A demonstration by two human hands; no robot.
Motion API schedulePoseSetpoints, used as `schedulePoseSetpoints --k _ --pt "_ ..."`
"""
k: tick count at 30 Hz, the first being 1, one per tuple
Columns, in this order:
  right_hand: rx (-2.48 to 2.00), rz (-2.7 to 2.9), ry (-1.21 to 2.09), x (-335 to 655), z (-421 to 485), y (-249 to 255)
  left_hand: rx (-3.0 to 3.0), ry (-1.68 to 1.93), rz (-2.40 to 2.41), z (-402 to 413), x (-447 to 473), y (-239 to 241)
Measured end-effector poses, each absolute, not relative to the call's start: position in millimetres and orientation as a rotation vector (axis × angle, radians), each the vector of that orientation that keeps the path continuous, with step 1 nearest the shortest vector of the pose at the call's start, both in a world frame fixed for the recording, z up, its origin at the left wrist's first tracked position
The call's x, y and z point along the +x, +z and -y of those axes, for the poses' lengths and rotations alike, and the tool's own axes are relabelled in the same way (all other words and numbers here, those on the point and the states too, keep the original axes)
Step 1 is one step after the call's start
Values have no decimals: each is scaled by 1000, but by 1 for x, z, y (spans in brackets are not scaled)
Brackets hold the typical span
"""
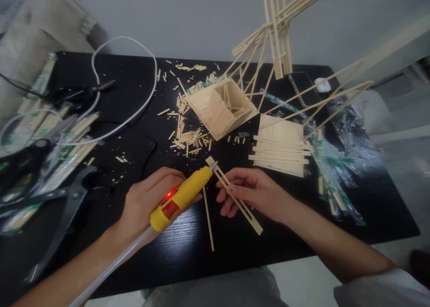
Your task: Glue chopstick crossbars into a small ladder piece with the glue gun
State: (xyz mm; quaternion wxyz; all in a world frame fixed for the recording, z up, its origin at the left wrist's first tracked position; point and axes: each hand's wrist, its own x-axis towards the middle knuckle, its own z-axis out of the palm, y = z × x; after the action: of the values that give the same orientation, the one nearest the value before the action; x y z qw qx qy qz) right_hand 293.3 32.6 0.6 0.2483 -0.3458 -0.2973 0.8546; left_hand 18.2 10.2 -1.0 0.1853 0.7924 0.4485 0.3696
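Observation:
My left hand (152,197) is wrapped around a yellow hot glue pen (181,195) with a lit red light and a pale cord trailing from its rear. Its metal tip is at the upper end of a pair of wooden chopsticks (248,214); whether they touch I cannot tell. Thumb and fingers of my right hand (248,190) pinch that pair, which slants over the black table with a narrow gap between the sticks. One loose chopstick (208,222) lies on the table between my hands.
Behind my hands stands a hollow wooden stick structure (221,108) among cut stick pieces (190,137). A square stick panel (280,141) lies right of it, below long jutting sticks (277,25). Pliers (72,195), scissors (40,148), wrapped chopsticks (75,150) and a white cord (155,74) lie left; plastic wrappers (339,164) lie right.

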Motion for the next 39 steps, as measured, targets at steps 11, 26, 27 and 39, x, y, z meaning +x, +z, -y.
schedulePoseSetpoints --k 11,26,27,39 --pt "-931 826 2308 294 -33 2 2244 974 -1230 -8 14 -4" --pt "-1020 995 2078 294 -28 3 2356 1017 -1160 -8 11 3" --pt "-1046 1020 2034 293 -27 2 2362 1039 -1178 -8 11 3" --pt "-1086 1166 1832 291 -22 -3 2359 983 -1226 -11 14 9"
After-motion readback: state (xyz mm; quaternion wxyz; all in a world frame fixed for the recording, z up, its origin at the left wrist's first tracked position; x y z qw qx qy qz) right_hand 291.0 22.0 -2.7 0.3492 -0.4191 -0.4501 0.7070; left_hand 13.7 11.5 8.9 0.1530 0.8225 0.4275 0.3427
